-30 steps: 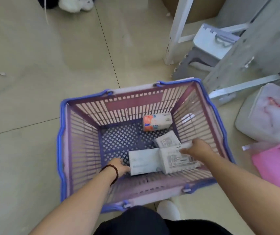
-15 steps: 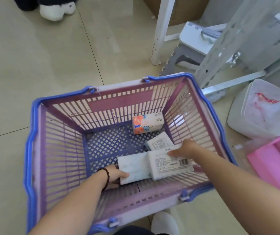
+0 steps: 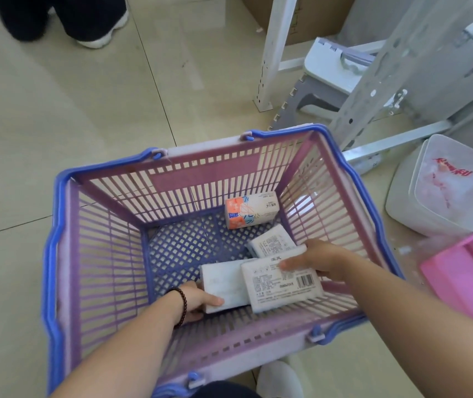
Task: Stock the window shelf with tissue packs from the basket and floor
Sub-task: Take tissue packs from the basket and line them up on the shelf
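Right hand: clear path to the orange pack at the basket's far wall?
Probably yes. The orange pack lies uncovered beyond the right hand, but that hand already has its grip on the barcode pack.

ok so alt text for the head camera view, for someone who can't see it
Both hands reach into a purple basket on the floor: the left hand grips a plain white tissue pack, the right hand holds a printed one. Two more packs lie deeper in the basket.
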